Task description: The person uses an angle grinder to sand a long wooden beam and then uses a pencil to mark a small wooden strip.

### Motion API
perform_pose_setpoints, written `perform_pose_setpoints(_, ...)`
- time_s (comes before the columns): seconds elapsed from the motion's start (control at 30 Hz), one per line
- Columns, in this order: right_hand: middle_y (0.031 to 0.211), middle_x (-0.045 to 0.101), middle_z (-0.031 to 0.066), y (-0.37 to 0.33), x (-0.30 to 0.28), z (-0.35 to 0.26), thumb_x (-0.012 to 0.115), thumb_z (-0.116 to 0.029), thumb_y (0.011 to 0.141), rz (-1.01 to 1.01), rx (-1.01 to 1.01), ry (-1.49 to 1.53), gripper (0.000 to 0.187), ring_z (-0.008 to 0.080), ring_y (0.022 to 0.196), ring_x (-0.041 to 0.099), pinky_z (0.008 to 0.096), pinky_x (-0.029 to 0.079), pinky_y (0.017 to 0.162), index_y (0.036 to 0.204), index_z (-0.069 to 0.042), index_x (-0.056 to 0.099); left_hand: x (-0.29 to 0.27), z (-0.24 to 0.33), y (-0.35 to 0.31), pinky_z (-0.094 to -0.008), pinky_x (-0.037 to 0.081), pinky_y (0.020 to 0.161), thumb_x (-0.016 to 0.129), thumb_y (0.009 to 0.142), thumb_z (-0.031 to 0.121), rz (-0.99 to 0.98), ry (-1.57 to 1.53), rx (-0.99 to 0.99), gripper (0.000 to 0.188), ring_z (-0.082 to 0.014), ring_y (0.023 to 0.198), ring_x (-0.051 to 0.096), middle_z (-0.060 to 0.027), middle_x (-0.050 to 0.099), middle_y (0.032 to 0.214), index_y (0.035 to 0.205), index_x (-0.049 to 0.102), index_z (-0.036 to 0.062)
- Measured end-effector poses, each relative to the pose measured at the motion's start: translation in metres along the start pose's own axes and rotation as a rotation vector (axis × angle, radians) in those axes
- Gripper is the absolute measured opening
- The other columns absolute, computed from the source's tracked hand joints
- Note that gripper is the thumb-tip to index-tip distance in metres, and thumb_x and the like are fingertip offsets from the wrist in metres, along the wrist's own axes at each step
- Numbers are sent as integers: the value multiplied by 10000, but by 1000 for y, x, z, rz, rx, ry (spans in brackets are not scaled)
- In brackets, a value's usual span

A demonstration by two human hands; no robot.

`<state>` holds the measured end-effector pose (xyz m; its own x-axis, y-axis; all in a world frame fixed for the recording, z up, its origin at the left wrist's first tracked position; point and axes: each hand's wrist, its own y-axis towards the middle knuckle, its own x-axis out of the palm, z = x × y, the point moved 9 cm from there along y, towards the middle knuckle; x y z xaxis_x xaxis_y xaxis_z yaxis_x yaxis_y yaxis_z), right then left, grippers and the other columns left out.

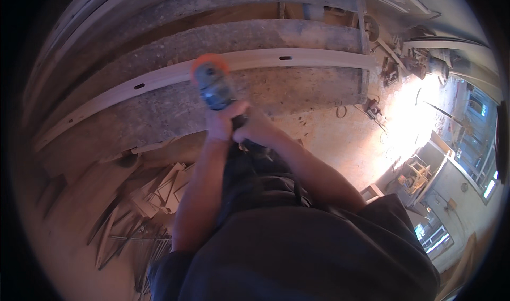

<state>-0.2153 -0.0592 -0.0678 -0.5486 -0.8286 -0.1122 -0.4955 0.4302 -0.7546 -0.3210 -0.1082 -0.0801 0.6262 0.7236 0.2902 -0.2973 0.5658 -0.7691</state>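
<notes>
Both hands grip an angle grinder, a grey-blue power tool with a round orange disc at its far end. My left hand is closed around the body behind the head. Close behind it, my right hand wraps the dark rear part. Motion blurs the tool slightly. Its disc overlaps a long pale wooden board with several dark oval slots; I cannot tell whether they touch. The board runs from left to right along a worn, dusty workbench.
Wood offcuts and thin sticks lie heaped on the floor at lower left. More long boards stretch along the far left. Tools and clutter sit beyond the bench's right end. Bright sunlight hits the floor there, and a wooden stool-like frame stands nearby.
</notes>
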Motion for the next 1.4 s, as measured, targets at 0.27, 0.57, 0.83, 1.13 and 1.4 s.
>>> perform_pose_setpoints(0.27,857,696,57,-74,-115,89,729,-57,595,81,30,729,417,189,748,680,316,564,717,1006,-2,680,174,-61,0,-378,561,765,851,680,216,-257,526,-23,371,-198,800,684,-103,727,919,962,720,13)
perform_pose_setpoints(0.57,831,676,88,-51,-74,35,677,-114,672,131,-49,683,337,191,764,680,309,545,689,985,9,661,135,-19,11,-390,562,741,865,619,253,-278,438,-64,399,-224,781,708,-139,737,851,875,713,-12)
perform_pose_setpoints(0.83,753,682,42,18,125,-50,777,-142,582,81,-14,355,297,122,683,640,302,536,637,835,-15,687,-106,74,0,-374,554,764,870,652,238,-79,296,-65,460,-181,810,665,-78,706,941,1027,717,21)
perform_pose_setpoints(1.13,974,724,133,111,400,-253,808,-163,544,-352,-39,37,740,210,888,714,334,575,791,1248,-8,641,-425,220,-13,-367,539,819,737,779,153,203,-263,102,251,-242,882,666,-105,678,935,976,695,4)
perform_pose_setpoints(1.4,985,724,173,115,404,-232,818,-218,542,-257,-21,-139,793,242,903,723,353,575,788,1277,7,621,-426,201,-14,-352,540,800,739,792,136,191,-345,80,257,-234,843,672,-115,684,923,991,678,-16)
